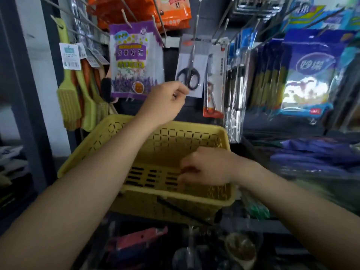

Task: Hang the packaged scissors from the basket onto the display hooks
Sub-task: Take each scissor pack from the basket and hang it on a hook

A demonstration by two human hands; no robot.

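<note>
A pack of black-handled scissors point(191, 69) hangs on a display hook point(195, 30) at the middle of the rack. My left hand point(165, 101) is raised just below and left of it, fingers pinched at the pack's lower left corner. A yellow perforated basket point(109, 137) stands in front of me. My right hand point(206, 167) is down inside the basket near its floor, fingers curled and blurred. What it touches is hidden, and I see no scissor packs in the visible part of the basket.
Purple sachet packs point(129, 61) hang left of the scissors, green brushes point(69, 98) further left. A red-carded tool pack point(214, 82) hangs right of the scissors, then blue packs point(311, 75). Orange bags point(171, 12) hang above. Bare hooks jut out at top. Dark goods lie below the basket.
</note>
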